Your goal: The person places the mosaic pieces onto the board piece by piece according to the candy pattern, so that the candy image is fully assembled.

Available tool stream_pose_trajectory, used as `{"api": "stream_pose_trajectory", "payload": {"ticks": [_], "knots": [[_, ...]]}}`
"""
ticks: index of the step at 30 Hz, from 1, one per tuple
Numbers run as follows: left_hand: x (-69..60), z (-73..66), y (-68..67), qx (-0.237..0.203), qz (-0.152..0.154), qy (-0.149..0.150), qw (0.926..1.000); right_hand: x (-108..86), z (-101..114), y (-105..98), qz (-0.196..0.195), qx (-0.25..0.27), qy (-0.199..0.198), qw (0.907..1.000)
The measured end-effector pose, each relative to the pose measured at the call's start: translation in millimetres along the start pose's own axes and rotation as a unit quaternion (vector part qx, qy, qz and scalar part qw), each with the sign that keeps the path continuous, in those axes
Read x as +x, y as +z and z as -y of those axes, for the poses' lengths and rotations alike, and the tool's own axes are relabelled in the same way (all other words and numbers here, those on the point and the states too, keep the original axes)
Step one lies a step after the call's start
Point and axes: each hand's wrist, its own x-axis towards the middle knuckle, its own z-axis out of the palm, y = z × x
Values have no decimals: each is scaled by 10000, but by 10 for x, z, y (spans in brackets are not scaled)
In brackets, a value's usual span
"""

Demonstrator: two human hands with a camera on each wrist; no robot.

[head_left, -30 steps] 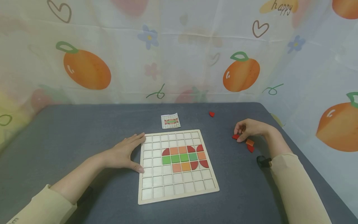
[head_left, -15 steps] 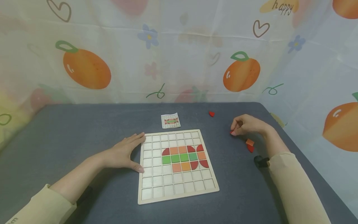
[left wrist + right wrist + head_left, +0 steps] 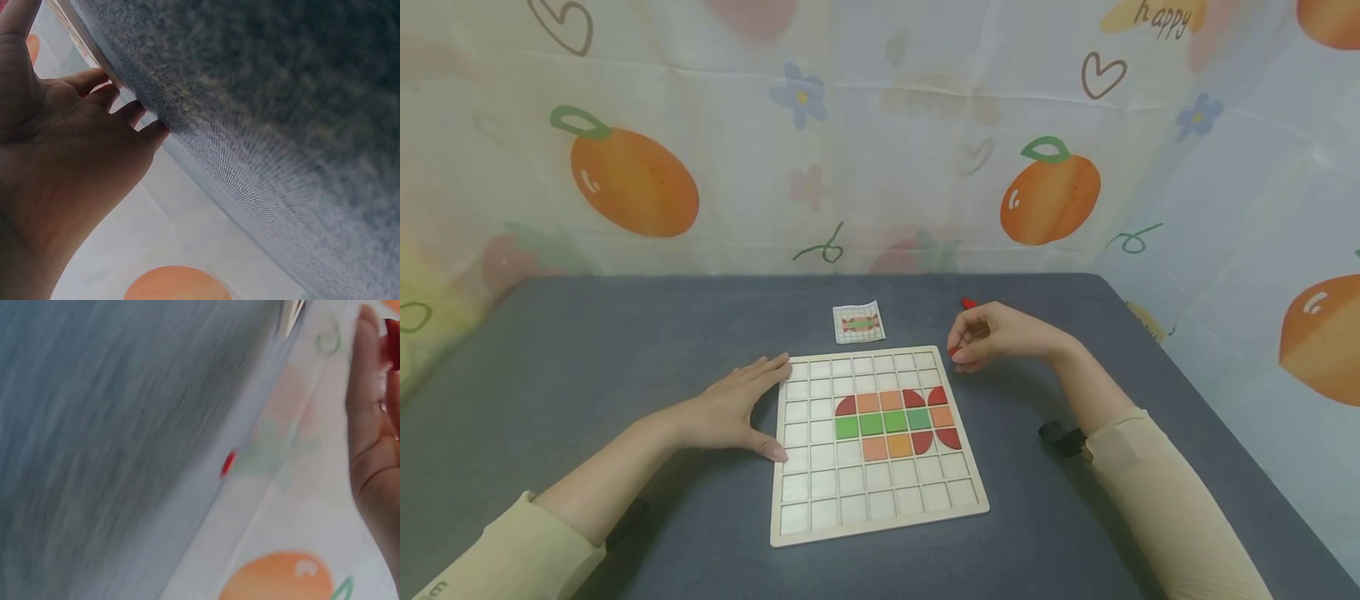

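A wooden grid board (image 3: 823,485) lies on the dark table. Red quarter-circle tiles and orange and green square tiles fill part of its grid. My left hand (image 3: 726,414) rests at the board's left edge, thumb and fingers spread and touching the frame. Just off the board's upper right corner, my right hand (image 3: 1003,333) pinches a red quarter-circle tile (image 3: 953,352) between thumb and fingers. The right wrist view also shows this red tile (image 3: 392,345), partly cut off by the frame edge.
A small paper card (image 3: 859,323) with a candy-like pattern on a grid lies behind the board. One more red tile (image 3: 969,303) lies near the table's back edge, just beyond my right hand. A printed curtain (image 3: 880,167) hangs behind the table.
My right hand has picked up the red tile from the table's right side and carried it left to the board. The orange and red tiles there are now hidden behind my forearm. My left hand stays put.
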Motion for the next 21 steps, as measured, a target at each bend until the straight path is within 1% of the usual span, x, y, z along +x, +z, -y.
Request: {"api": "stream_pose_trajectory", "payload": {"ticks": [2, 7, 12, 15, 21], "knots": [[1, -4, -2, 9, -4, 1, 10000, 43, 96, 86, 156, 198, -137, 9996], [5, -5, -1, 18, -4, 11, 10000, 142, 300, 286, 393, 390, -349, 9979], [17, 5, 11, 21, 4, 32, 10000, 220, 388, 428, 639, 548, -409, 9956], [17, 10, 13, 34, -15, 30, 10000, 248, 444, 487, 710, 506, -411, 9953], [12, 1, 5, 30, -44, 24, 10000, 290, 557, 601, 724, 273, -598, 9952]]}}
